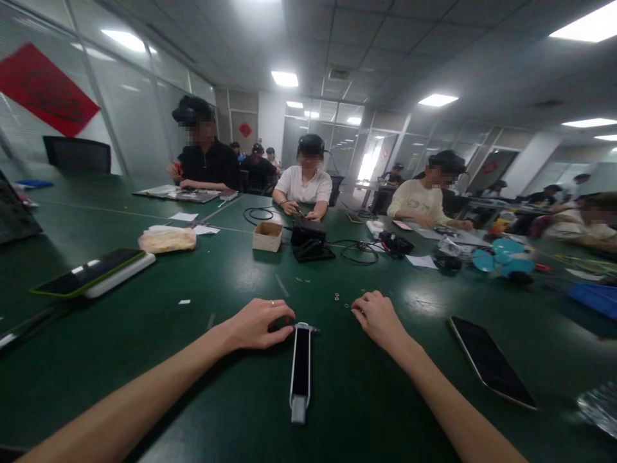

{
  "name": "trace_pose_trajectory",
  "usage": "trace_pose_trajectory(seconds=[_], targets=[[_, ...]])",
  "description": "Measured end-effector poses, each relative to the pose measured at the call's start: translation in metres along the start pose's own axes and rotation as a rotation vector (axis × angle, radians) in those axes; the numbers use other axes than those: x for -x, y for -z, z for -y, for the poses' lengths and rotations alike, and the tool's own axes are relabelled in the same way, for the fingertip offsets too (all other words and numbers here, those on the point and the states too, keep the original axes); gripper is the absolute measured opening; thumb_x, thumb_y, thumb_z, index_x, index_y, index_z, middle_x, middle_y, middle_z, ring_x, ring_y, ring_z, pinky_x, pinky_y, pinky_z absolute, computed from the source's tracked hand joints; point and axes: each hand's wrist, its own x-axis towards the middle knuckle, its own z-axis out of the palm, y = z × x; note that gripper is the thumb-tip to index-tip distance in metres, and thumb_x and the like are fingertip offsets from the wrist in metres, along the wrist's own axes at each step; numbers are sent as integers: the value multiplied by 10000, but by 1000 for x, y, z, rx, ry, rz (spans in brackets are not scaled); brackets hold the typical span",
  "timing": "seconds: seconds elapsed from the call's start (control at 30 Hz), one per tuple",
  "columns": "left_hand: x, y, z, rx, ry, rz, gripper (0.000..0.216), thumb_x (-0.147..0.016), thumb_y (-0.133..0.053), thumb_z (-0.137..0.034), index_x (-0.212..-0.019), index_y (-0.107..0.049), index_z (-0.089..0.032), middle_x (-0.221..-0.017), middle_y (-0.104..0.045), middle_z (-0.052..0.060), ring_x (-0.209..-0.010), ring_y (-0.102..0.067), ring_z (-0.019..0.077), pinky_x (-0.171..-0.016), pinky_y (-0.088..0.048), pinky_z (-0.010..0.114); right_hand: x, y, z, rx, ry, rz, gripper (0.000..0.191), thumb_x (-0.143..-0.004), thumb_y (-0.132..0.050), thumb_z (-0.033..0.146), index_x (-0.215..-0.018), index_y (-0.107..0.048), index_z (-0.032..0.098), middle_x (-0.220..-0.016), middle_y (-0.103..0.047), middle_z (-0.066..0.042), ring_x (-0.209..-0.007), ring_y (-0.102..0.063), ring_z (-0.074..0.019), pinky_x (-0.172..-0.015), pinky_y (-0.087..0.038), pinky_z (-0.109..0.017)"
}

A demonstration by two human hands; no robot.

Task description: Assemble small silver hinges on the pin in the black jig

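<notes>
In the middle of the near table lies a long narrow device [301, 366] with a white frame, a black strip down its face and a grey near end. A thin crosspiece [311, 330] sits at its far end. My left hand [260, 323], with a ring on one finger, has thumb and index fingertips closed at the left of that crosspiece. To the right, my right hand [378, 318] rests on the table with its fingers bunched downward; anything under the fingertips is hidden. Small metal nuts [337, 297] lie just beyond its fingertips.
A dark phone [491, 360] lies at right, a green-edged phone [91, 273] at left. Ahead stand a small open box [267, 236] and a black device [308, 235] with cables. A blue fan [504, 257] lies further right. Several people work across the green table [231, 276].
</notes>
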Motion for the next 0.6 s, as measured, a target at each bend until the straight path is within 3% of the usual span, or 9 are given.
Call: trace_pose_trajectory(seconds=[0.6], targets=[[-1,2,2,0,8,-11,272,-920,-448,-342,-1051,-603,-161,-874,-629,36,-652,-576,127,-597,-423,229,1,-5,13,157,-5,-51,229,-905,-437,165,-961,-644,84,-995,-616,-166,-969,-513,-275,-823,-378,-381]])
